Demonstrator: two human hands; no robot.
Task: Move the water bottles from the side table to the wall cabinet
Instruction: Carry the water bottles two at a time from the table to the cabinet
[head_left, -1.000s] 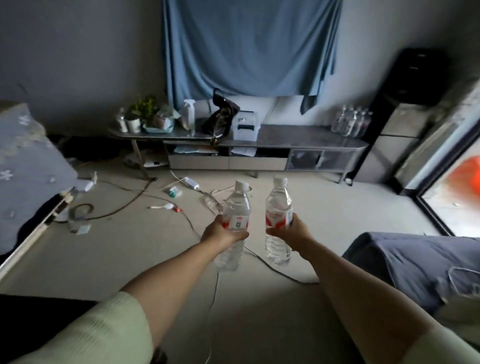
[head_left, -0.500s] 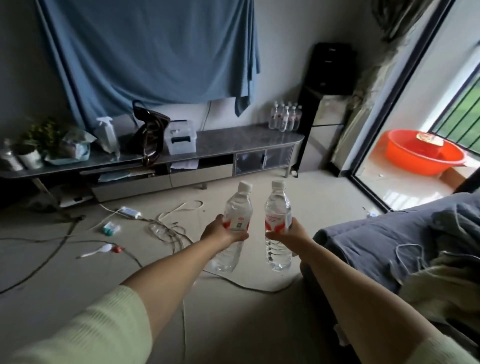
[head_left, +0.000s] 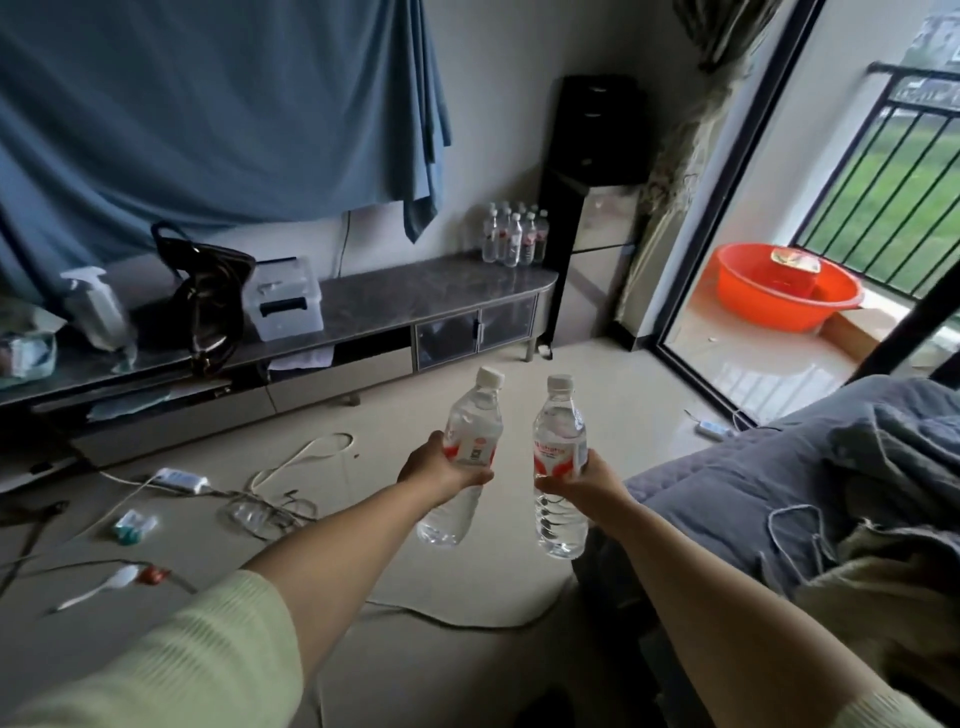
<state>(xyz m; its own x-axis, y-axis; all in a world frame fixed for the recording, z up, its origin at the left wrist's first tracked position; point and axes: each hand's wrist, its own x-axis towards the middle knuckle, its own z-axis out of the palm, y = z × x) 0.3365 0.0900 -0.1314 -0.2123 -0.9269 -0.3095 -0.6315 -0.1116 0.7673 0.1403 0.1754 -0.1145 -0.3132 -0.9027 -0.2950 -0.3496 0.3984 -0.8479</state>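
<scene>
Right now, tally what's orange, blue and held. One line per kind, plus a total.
Water bottles in hand: 2, one in the left hand, one in the right hand
Orange basin: 1
Blue cloth on the wall: 1
Total: 4

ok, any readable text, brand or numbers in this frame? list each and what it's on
Nothing reads cleanly.
Bottle in the left hand, label: a QR-like square, print too small to read.
Bottle in the right hand, label: red brand word, too blurred to quote.
Bottles on the cabinet: labels too small.
</scene>
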